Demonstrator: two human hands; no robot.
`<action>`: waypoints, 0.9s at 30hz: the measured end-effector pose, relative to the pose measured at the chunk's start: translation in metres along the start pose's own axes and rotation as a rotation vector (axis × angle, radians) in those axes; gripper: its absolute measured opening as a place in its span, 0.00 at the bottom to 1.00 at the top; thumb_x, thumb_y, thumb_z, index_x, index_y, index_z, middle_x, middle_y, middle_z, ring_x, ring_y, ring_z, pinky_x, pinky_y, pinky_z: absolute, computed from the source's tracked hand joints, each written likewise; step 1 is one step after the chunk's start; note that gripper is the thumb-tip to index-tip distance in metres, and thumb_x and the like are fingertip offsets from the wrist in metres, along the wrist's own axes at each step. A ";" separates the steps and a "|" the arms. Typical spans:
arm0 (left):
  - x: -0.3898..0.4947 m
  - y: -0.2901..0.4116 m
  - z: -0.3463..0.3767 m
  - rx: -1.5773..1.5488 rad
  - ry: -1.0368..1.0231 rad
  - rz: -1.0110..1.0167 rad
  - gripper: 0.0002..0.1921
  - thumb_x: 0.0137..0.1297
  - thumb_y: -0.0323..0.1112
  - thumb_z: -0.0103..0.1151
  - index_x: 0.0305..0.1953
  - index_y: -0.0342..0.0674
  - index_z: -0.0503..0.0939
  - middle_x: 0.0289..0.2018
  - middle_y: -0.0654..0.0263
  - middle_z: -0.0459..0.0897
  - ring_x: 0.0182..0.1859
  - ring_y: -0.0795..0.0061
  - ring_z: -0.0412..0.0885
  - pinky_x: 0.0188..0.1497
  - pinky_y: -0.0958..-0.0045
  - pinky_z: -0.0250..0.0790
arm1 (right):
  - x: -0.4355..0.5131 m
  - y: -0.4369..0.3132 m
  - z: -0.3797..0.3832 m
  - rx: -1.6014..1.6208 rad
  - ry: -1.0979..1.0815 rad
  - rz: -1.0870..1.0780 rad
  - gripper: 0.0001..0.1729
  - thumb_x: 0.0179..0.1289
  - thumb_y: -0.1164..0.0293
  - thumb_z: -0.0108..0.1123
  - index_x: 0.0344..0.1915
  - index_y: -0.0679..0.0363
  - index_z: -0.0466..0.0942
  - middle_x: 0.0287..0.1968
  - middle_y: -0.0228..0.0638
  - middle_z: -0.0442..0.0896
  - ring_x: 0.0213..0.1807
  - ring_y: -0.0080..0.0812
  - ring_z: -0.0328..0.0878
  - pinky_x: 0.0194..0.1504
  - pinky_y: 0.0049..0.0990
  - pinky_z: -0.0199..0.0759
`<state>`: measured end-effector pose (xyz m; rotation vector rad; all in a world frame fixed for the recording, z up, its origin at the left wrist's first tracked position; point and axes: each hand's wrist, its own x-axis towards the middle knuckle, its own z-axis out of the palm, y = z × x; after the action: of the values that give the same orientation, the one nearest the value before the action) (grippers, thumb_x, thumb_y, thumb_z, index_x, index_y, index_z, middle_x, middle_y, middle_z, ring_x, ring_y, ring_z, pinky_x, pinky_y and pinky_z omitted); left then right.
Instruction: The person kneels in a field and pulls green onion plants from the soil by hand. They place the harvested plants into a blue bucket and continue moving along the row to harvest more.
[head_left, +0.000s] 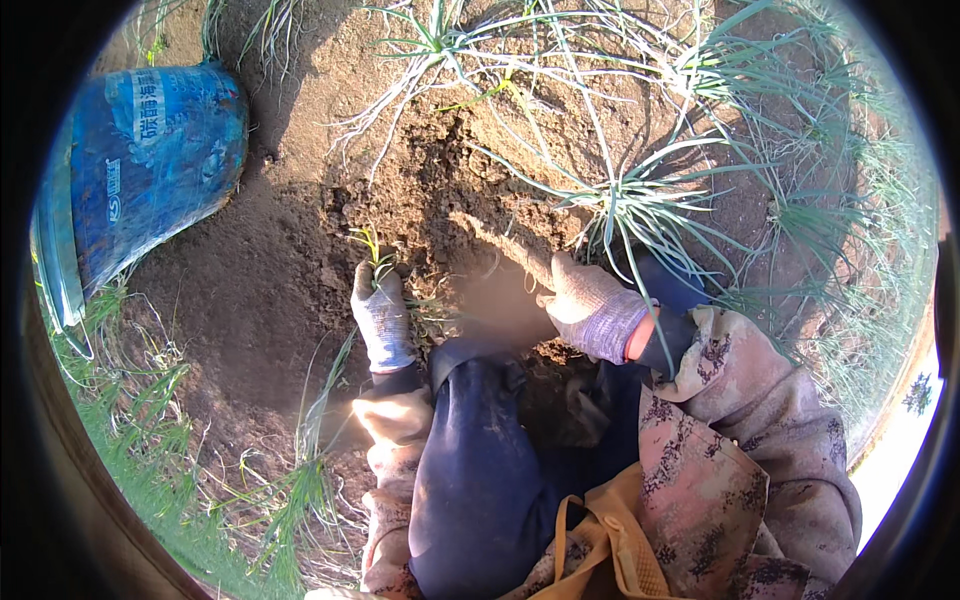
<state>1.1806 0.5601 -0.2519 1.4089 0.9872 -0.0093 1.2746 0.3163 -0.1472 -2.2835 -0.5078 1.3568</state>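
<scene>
My left hand (381, 319), in a soil-stained knit glove, pinches a small yellow-green weed (370, 246) between thumb and fingers, just above the loosened soil (442, 180). In a matching glove, my right hand (595, 307) is closed on a narrow, soil-caked tool (506, 246). That tool points up and left over the dug ground; its exact kind cannot be made out. Beside my right hand grows a clump of green onion-like plants (619, 196), and one long leaf hangs across my wrist. More loose greenery (431, 311) lies between the hands, partly blurred.
A blue plastic bucket (176, 157) bearing writing lies tipped at the upper left. Further onion-like clumps (439, 45) (697, 71) grow ahead and to the right. Pulled grass (300, 480) is strewn at the lower left. My bent knee (476, 420) is close below the hands.
</scene>
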 end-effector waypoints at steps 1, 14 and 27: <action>0.003 -0.004 -0.004 0.028 -0.002 -0.019 0.10 0.62 0.27 0.50 0.44 0.36 0.78 0.27 0.75 0.74 0.27 0.88 0.65 0.28 0.83 0.58 | -0.005 0.001 0.002 0.035 0.055 0.042 0.22 0.62 0.63 0.57 0.44 0.69 0.64 0.28 0.59 0.78 0.34 0.60 0.78 0.37 0.50 0.72; 0.104 -0.070 -0.015 0.876 0.196 0.103 0.25 0.58 0.25 0.52 0.59 0.50 0.70 0.29 0.55 0.79 0.24 0.63 0.78 0.24 0.69 0.70 | -0.026 0.029 0.042 0.388 0.228 0.220 0.15 0.63 0.69 0.57 0.43 0.65 0.65 0.32 0.50 0.80 0.32 0.49 0.78 0.30 0.36 0.74; 0.027 -0.022 -0.086 1.011 0.155 0.045 0.28 0.55 0.31 0.52 0.60 0.38 0.64 0.34 0.45 0.81 0.31 0.46 0.81 0.35 0.56 0.73 | -0.017 0.033 0.032 0.442 0.409 0.281 0.20 0.59 0.65 0.62 0.43 0.66 0.68 0.34 0.56 0.80 0.38 0.57 0.78 0.37 0.42 0.72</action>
<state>1.1366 0.6394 -0.2723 2.3762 1.1299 -0.4220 1.2413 0.2853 -0.1659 -2.2137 0.2333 0.9492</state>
